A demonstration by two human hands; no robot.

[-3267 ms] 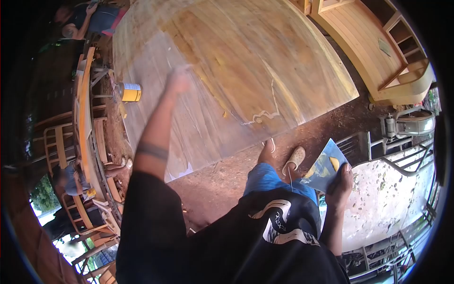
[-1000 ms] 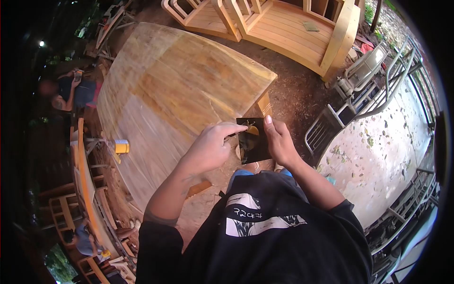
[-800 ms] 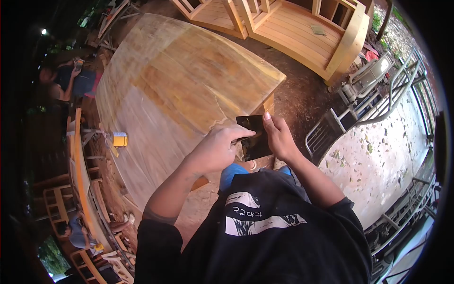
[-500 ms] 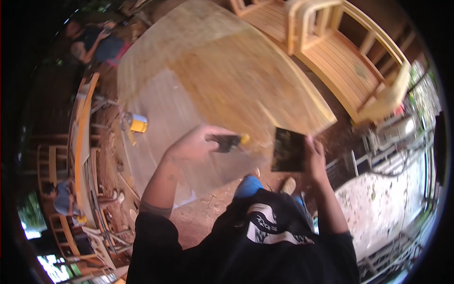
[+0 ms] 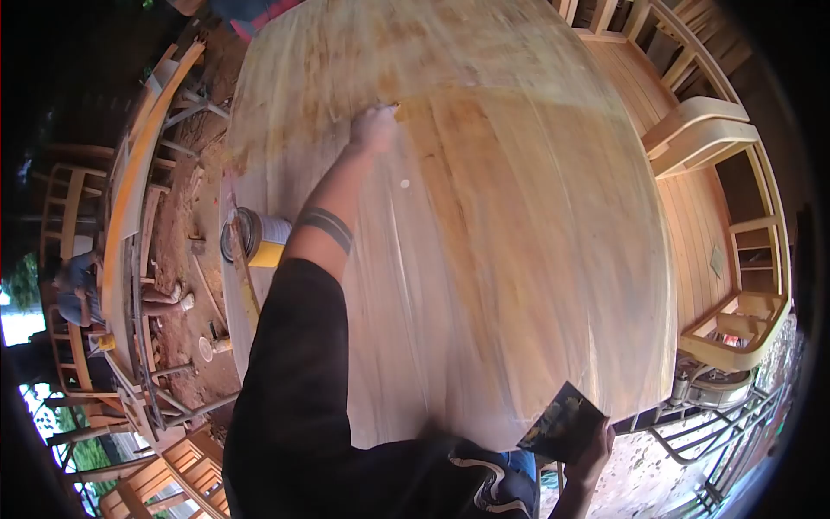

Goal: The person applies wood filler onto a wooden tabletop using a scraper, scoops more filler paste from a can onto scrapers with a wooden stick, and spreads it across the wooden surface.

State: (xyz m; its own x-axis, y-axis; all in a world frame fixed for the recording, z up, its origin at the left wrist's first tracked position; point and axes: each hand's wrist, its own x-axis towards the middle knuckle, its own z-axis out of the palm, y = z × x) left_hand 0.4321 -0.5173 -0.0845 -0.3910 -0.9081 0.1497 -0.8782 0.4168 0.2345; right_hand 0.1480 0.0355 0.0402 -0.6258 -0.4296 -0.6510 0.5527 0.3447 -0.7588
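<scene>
One swing of the left hand (image 5: 374, 130), grip too blurry to tell, over the wooden board (image 5: 553, 233) could bump the tin (image 5: 270, 246) at its side. Right hand (image 5: 591, 455) pinches the dark plate (image 5: 564, 426) by the board's near edge.

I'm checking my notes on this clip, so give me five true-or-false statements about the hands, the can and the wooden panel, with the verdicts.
1. The right hand holds a dark square plate. True.
2. The can is closer to the left hand than to the right hand. True.
3. The left hand is dipped inside the can. False: it is over the wooden panel, well apart from the can.
4. A dark band shows around the left forearm. True.
5. The wooden panel is one even colour. False: it has pale, greyish areas and amber-brown ones.
</scene>
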